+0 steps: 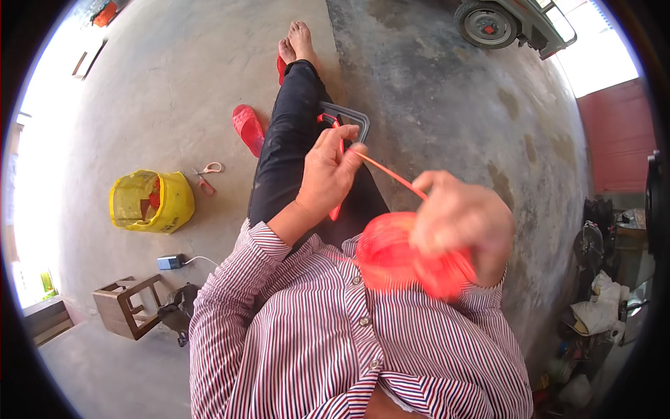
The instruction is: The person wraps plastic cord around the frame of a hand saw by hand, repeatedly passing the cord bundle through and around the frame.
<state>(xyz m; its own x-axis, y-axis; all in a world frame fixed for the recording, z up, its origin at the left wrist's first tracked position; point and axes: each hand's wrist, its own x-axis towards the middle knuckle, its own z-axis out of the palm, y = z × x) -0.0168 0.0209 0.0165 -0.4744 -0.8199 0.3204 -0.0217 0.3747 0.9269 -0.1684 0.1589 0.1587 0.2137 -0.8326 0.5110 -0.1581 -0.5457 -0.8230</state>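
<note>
My left hand (326,171) is closed, pinching an orange-red cord (387,172) between thumb and fingers above my lap. From there the cord runs taut to my right hand (460,220), which is closed on it and blurred by motion. A loose coil of the same orange-red cord (391,255) hangs by my right hand in front of my shirt, also smeared. Just beyond my left fingers a grey rounded frame (356,115) rests over my legs, with red cord looped at its near side. My left hand partly hides the frame.
On the floor to the left are a yellow bag (174,202) with red bits inside, scissors (207,178), a red slipper (248,129), a small blue box (169,262) with a white cable and a wooden stool (125,307). A vehicle wheel (486,26) stands far right; clutter (600,304) lies right.
</note>
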